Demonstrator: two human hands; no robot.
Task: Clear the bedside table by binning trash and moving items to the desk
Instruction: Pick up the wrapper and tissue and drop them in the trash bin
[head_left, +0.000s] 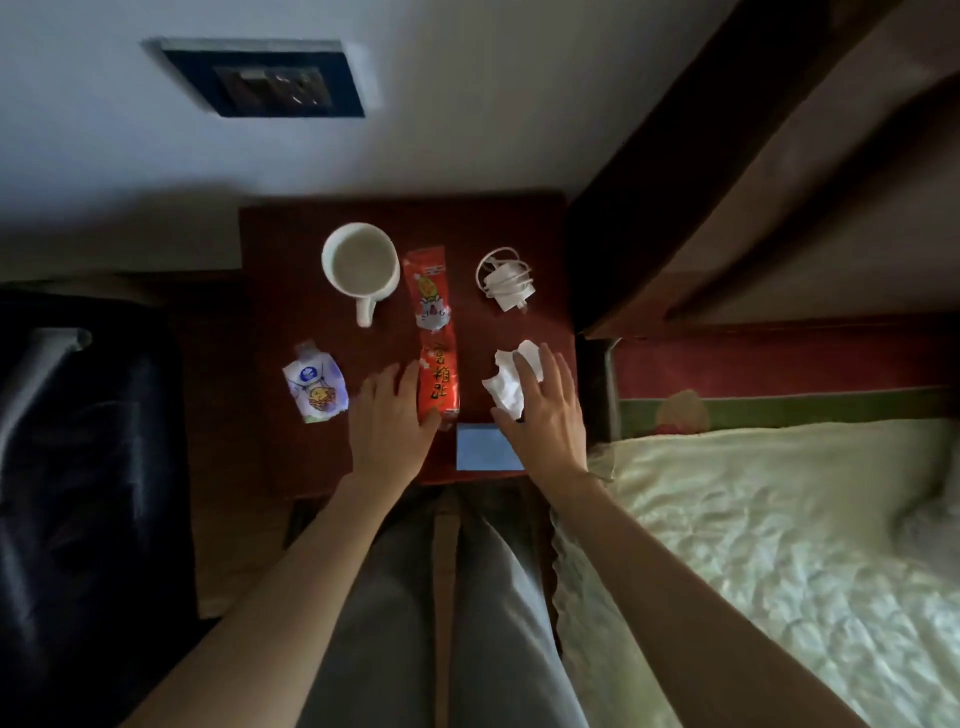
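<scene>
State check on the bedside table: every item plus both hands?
mug: upright, handle toward person
red wrapper: flat, left hand touches it
pouch: lying flat, untouched
charger: cable coiled
tissue: crumpled, under right fingers
blue card: flat
left hand: open
right hand: open

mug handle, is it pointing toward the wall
No, the mug sits with its handle pointing toward the person, away from the wall.

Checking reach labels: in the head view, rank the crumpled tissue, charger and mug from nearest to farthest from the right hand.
From the right hand:
1. Crumpled tissue, under its fingers, right side of the table.
2. Charger, wrapped in its cable, back right.
3. Mug, back left, beyond the red wrapper.
</scene>
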